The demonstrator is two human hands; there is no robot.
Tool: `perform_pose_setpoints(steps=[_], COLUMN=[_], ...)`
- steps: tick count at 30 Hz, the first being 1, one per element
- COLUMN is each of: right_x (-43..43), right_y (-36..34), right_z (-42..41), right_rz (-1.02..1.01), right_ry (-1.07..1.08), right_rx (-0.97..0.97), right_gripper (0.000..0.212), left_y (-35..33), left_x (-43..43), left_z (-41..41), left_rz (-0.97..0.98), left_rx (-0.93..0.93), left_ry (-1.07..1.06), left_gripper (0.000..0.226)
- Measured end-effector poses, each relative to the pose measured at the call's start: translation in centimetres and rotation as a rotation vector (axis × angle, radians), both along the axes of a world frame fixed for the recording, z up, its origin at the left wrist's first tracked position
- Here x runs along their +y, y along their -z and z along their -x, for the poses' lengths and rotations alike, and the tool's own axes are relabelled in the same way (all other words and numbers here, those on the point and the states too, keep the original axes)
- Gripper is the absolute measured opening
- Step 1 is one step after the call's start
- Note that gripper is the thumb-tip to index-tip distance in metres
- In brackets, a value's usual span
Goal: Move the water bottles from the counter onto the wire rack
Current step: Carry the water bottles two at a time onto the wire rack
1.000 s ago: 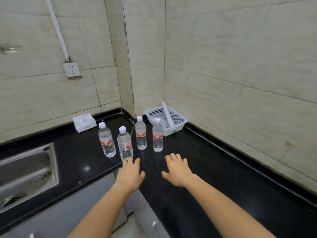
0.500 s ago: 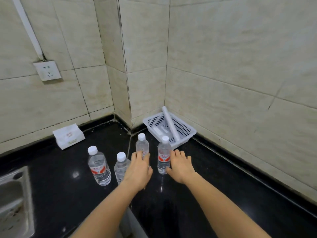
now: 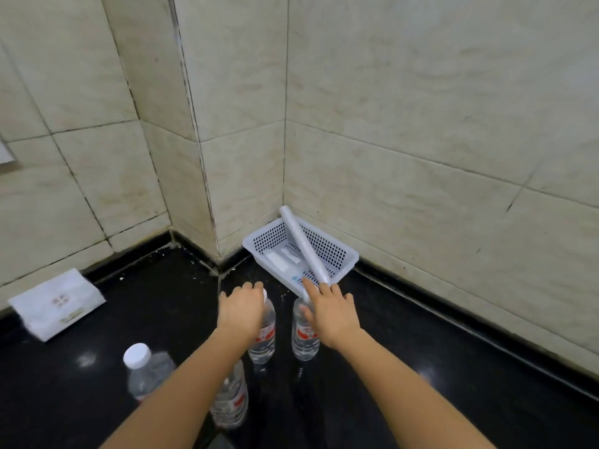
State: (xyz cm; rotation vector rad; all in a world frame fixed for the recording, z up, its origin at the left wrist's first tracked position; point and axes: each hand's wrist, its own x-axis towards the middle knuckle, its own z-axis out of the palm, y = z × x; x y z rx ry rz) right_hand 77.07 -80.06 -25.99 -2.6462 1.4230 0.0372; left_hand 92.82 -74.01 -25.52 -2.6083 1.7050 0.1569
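Note:
Several clear water bottles with white caps and red labels stand on the black counter. My left hand curls its fingers over the neck of the far left bottle, whose cap peeks out beside the fingers. My right hand lies over the top of the far right bottle, thumb on its shoulder and fingers fairly straight, hiding the cap. A third bottle stands at the near left. Another bottle is partly hidden under my left forearm. No wire rack is in view.
A white perforated plastic basket sits in the tiled corner just behind the bottles, with a white roll leaning out of it toward my right hand. A white tissue pack lies at the left by the wall.
Both hands have moved forward from in front of the bottles onto the tops of the two far bottles. The view has shifted right and closer; the sink and wall socket have left it.

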Motion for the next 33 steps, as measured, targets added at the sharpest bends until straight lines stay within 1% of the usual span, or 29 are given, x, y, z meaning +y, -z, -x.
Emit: perform_pose_setpoints(steps=[2,5,9,12,14,17,20,23,26,29,33], right_x=[-0.2,-0.1,1.1,2.3,3.2,4.6,5.1,5.6,7.2,9.5,13.7], right_y=[0.0,-0.2,-0.4,-0.3,0.2,0.7,0.3,-0.7,-1.6,-2.0,-2.6], right_z=[0.0,0.1,0.3,0.9,1.6,2.9,4.9,7.8,11.4,16.2,24.0], right_rz=[0.023,0.026,0.001,-0.033,-0.086,-0.161,-0.207,-0.218,-0.22,-0.235,-0.22], right_ry=[0.011,0.032,0.084,0.174,0.259,0.368,0.449,0.462,0.472,0.528,0.621], right_rx=[-0.017,-0.038,-0.124,-0.206,-0.284,-0.415,-0.491,-0.487,-0.435,-0.396,-0.354], right_gripper=[0.055,0.048,0.033,0.026,0.023,0.017,0.011,0.01,0.019,0.02,0.017], left_y=[0.0,-0.2,-0.7,-1.2,-1.4,-1.6,-1.4,-1.9,-2.6,-2.9,-3.0], left_x=[-0.3,-0.3,-0.3,-0.3,-0.2,0.3,1.1,1.9,2.9,4.0,5.6], left_z=[-0.6,-1.0,-1.5,-1.8,-1.4,0.2,2.5,4.6,7.4,11.8,18.7], left_rz=[0.018,0.066,0.087,0.078,0.062,0.045,0.055,0.099,0.111,0.109,0.105], left_rx=[0.004,0.105,0.197,0.247,0.223,0.118,0.049,0.106,0.239,0.344,0.402], left_ry=[0.037,0.059,0.068,0.092,0.139,0.266,0.392,0.443,0.48,0.572,0.705], left_gripper=[0.033,0.022,0.023,0.024,0.024,0.021,0.017,0.017,0.016,0.016,0.018])
